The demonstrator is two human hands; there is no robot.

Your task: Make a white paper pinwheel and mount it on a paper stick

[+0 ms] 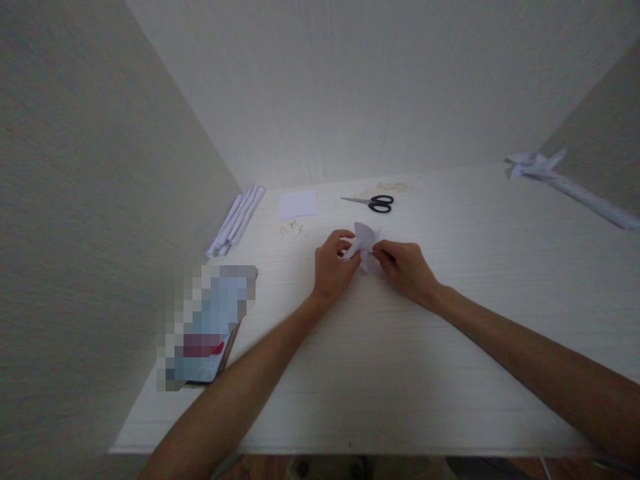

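Note:
A white paper pinwheel (365,235) with curved blades is held just above the middle of the table. My left hand (334,265) grips it from the left, thumb and fingers closed on the paper. From the right, my right hand (404,267) pinches at the pinwheel's centre; whatever small thing may be between its fingertips is too small to make out. Behind the hands lie scissors (373,202) with black handles, their blades pointing left.
Rolled paper tubes (236,220) lie by the left wall, beside a stack of square paper (298,205) and small pale bits (293,229). A pinwheel on a paper stick (575,190) rests at the far right. A partly blurred phone (213,327) stands front left. Walls enclose the table (380,393).

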